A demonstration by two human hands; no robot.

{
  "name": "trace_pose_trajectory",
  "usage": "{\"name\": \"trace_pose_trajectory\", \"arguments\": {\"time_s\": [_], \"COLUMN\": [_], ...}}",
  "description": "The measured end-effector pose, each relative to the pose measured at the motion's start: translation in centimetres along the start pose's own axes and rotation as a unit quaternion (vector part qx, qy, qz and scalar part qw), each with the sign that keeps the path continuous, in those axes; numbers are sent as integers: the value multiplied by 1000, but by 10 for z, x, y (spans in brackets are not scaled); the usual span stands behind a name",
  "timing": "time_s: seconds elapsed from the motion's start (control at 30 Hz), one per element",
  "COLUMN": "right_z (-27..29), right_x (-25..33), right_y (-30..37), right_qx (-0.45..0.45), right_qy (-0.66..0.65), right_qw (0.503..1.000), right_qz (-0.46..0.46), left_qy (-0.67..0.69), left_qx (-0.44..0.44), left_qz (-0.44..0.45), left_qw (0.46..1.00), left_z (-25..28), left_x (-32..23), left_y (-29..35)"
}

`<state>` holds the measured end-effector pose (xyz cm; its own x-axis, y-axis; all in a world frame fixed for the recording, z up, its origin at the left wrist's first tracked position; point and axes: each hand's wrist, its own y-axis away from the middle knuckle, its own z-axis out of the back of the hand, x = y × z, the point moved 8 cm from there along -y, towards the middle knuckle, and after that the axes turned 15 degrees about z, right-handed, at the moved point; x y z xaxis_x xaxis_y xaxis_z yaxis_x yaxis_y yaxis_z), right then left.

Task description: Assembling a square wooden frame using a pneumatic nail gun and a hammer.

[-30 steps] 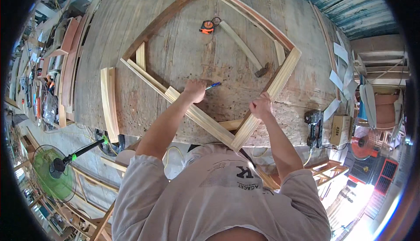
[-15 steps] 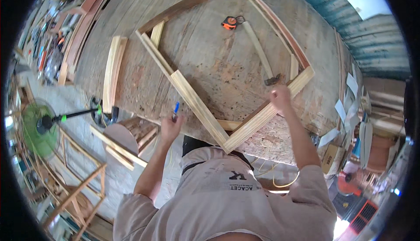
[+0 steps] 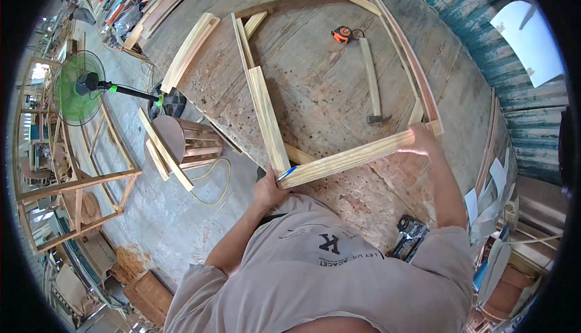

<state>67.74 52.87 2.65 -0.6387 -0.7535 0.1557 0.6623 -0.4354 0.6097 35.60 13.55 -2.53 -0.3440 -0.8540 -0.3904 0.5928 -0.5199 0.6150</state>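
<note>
A four-sided wooden frame [image 3: 419, 79] lies on the worktable, with short diagonal braces at its corners. Along its near side runs a pale board [image 3: 348, 156]; a second pale board [image 3: 267, 112] lies along its left side, and the two meet at the near-left corner. At that corner my left hand [image 3: 270, 190] is closed on a blue pen [image 3: 288, 173], whose tip lies over the wood. My right hand [image 3: 423, 140] grips the near side of the frame by the right corner. Inside the frame lie a hammer [image 3: 372, 82] and an orange-and-black tape measure [image 3: 342, 34].
Loose wood strips [image 3: 190, 50] lie on the table to the left. Beyond its edge are a round stool [image 3: 166, 142] with strips on it and a green fan [image 3: 80, 88]. A black power tool [image 3: 409, 236] sits by my right side, papers [image 3: 487, 191] beyond it.
The frame now appears turned, its near side more level. My left hand has brought the pen to the near-left corner. My right hand now holds the near side closer to the right corner.
</note>
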Motion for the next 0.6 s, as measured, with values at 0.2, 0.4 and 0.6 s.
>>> {"name": "trace_pose_trajectory", "arguments": {"time_s": [0.2,0.4,0.6], "right_z": [-54,-93,-91], "right_x": [15,79,185], "right_y": [51,73,-1], "right_qx": [-25,-54,-75], "right_qy": [-34,-158,-283], "right_qw": [999,979,923], "right_qz": [-4,-115,-250], "left_qy": [-55,-42,194], "left_qx": [11,-46,-185], "left_qz": [-47,-174,-164], "left_qw": [997,983,949], "left_z": [37,131,172], "left_x": [11,-66,-160], "left_y": [-40,-168,-243]}}
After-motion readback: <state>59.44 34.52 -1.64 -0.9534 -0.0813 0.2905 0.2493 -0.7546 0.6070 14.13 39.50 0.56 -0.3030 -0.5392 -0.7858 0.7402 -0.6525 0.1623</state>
